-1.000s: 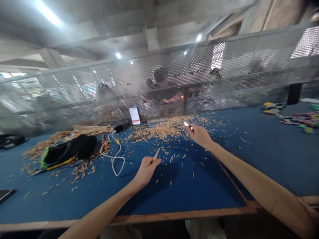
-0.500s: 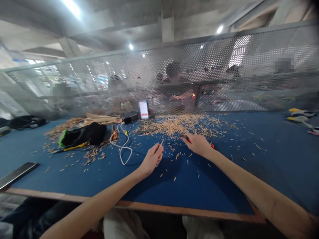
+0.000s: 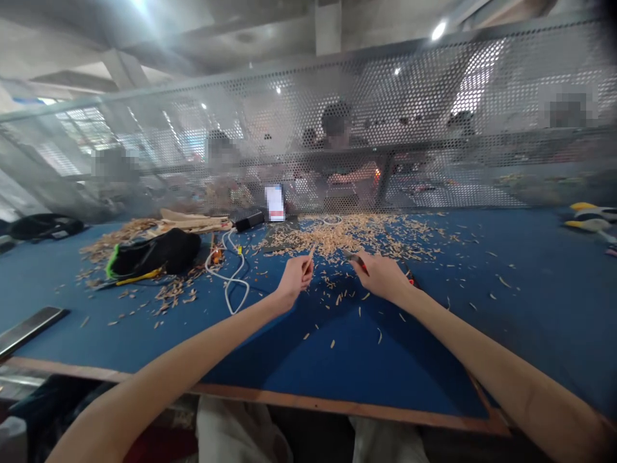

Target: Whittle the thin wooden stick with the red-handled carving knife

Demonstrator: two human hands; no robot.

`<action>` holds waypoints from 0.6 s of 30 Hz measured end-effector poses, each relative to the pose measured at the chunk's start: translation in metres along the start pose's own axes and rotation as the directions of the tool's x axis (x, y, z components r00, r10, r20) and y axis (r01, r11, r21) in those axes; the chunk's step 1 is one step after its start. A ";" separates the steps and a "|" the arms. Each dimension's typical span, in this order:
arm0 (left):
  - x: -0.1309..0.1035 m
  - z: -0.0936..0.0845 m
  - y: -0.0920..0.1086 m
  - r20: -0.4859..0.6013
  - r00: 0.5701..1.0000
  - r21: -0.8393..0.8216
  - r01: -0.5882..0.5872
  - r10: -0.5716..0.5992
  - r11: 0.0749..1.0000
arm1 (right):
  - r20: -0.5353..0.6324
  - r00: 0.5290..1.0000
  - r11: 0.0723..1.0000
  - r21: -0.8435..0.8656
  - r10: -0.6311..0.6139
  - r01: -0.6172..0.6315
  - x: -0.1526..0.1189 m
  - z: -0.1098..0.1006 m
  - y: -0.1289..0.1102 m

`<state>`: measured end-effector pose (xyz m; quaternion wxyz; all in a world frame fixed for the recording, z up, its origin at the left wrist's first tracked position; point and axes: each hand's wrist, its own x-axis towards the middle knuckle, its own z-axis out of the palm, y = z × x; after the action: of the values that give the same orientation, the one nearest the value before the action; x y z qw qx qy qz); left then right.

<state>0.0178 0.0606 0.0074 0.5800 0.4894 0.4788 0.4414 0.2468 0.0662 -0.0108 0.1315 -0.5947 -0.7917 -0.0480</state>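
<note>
My left hand [image 3: 293,280] is closed around a short, thin wooden stick [image 3: 310,258], whose tip points up and away from me. Across from it, my right hand [image 3: 384,278] is wrapped round a knife with a red and black handle; its dark blade [image 3: 351,256] juts out to the left, towards the stick. Blade and stick are apart. Both hands are above the blue tabletop, just in front of a heap of wood shavings [image 3: 337,239]. My fingers hide most of the knife's handle and the stick's lower end.
To the left lie a black pouch with green trim [image 3: 154,254], a white cable [image 3: 230,283], wood strips [image 3: 190,222] and a dark phone [image 3: 31,328]. A lit phone [image 3: 275,203] stands before the perforated metal screen [image 3: 289,138], with people behind it. Yellow-and-white gloves [image 3: 590,217] lie far right.
My left hand has moved slightly away from me, and the stick in it stands more upright. My right hand keeps its hold on the knife nearly in place. The view has shifted slightly.
</note>
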 end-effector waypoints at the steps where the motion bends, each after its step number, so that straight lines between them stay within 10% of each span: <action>1: 0.003 0.001 0.000 0.003 1.000 -0.014 0.006 -0.006 1.000 | -0.011 1.000 1.000 0.018 -0.002 0.002 -0.001 -0.002 -0.001; 18: -0.010 0.019 -0.017 0.126 0.977 0.179 -0.194 0.173 0.964 | 0.048 0.940 0.925 0.202 -0.337 0.322 -0.011 -0.005 -0.046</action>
<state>0.0361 0.0459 -0.0069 0.5124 0.6084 0.4388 0.4180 0.2068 0.0412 -0.0054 0.1454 -0.4392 -0.8860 0.0310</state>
